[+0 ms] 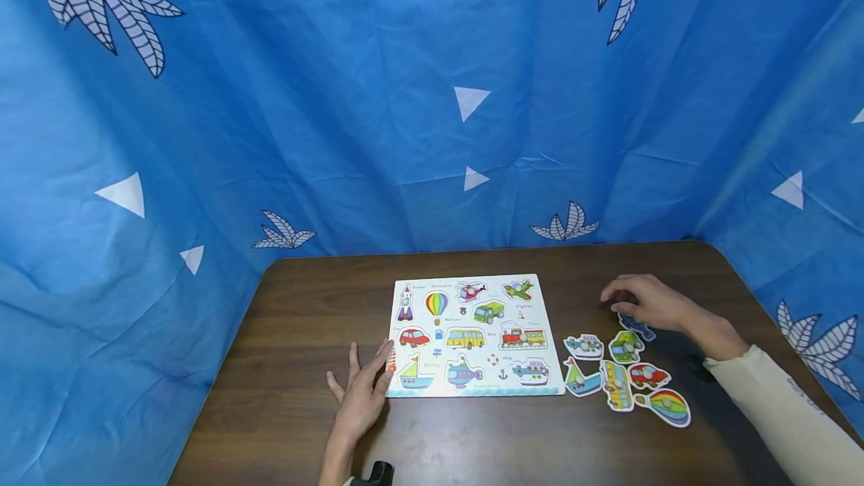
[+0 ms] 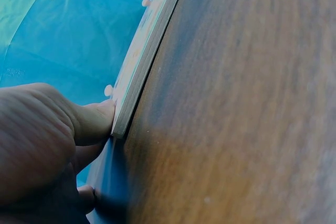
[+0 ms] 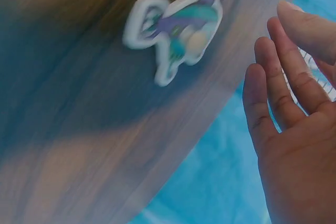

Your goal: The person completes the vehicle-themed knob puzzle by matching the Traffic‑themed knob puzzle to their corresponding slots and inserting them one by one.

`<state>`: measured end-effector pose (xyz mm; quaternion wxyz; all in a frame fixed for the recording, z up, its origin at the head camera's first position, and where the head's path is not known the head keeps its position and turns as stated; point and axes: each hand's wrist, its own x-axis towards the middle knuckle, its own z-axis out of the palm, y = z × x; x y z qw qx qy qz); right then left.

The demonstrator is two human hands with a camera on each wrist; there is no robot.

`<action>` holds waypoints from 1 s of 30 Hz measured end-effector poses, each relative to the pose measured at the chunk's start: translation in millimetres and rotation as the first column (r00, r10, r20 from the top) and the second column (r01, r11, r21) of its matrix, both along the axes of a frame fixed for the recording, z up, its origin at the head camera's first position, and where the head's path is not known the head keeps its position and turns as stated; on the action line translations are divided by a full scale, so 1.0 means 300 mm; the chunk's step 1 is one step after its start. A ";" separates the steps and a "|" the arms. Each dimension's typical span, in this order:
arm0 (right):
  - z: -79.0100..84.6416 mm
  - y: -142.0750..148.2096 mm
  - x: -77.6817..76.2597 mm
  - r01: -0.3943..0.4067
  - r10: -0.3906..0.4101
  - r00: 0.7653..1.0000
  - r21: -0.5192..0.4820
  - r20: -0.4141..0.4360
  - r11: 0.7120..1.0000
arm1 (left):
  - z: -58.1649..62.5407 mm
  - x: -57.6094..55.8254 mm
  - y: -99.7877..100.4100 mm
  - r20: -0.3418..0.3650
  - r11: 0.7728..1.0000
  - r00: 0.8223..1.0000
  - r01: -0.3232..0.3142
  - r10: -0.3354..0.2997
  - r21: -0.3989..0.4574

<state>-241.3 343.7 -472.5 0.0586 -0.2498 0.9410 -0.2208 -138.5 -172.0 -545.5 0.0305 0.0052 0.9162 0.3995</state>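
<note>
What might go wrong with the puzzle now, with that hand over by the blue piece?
The right hand is by the blue piece, which lies close to the green truck piece, so it might bump that one too. The left hand touches the edge of the puzzle board; a hard push might slide it. And the sleeve could brush the balloon piece if the arm swings inward.

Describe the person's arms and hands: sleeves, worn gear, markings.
Left hand and right hand are both bare, no gloves. Right arm has a long cream sleeve with small dark markings on its outer side, too small to read. A black device is at the left wrist; a dark rounded item shows by the right cuff, its details unclear.
</note>
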 end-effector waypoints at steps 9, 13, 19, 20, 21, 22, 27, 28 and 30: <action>-0.021 0.086 0.035 0.001 -0.001 0.999 -0.015 -0.041 1.000 | -0.006 0.000 0.000 -0.003 1.000 1.000 0.004 -0.004 0.001; -0.029 0.111 0.049 -0.003 0.001 0.997 -0.020 -0.076 1.000 | -0.006 0.000 0.002 -0.007 1.000 1.000 0.004 -0.004 0.000; -0.039 0.130 0.062 -0.005 0.004 0.999 -0.011 -0.044 1.000 | -0.010 -0.001 0.003 -0.013 1.000 1.000 0.002 -0.002 -0.008; -0.042 0.130 0.062 0.003 -0.003 1.000 -0.004 -0.024 1.000 | -0.010 -0.001 0.003 -0.014 1.000 1.000 0.001 -0.001 -0.008; -0.045 0.129 0.063 0.009 -0.009 1.000 0.004 0.000 1.000 | -0.010 -0.001 0.003 -0.015 1.000 1.000 0.000 0.000 -0.008; -0.048 0.128 0.063 0.015 -0.015 1.000 0.008 0.019 1.000 | -0.009 -0.001 0.002 -0.022 1.000 1.000 0.001 -0.001 -0.005; -0.056 0.123 0.059 0.025 -0.026 0.998 0.018 0.057 1.000 | -0.005 -0.002 0.001 -0.018 1.000 1.000 -0.002 0.002 -0.010; -0.056 0.123 0.059 0.024 -0.025 0.998 0.016 0.057 1.000 | -0.004 -0.002 0.001 -0.017 1.000 1.000 -0.003 0.003 -0.012; -0.058 0.122 0.057 0.019 -0.020 0.998 0.012 0.053 1.000 | -0.003 -0.003 0.001 -0.013 1.000 1.000 -0.005 0.005 -0.016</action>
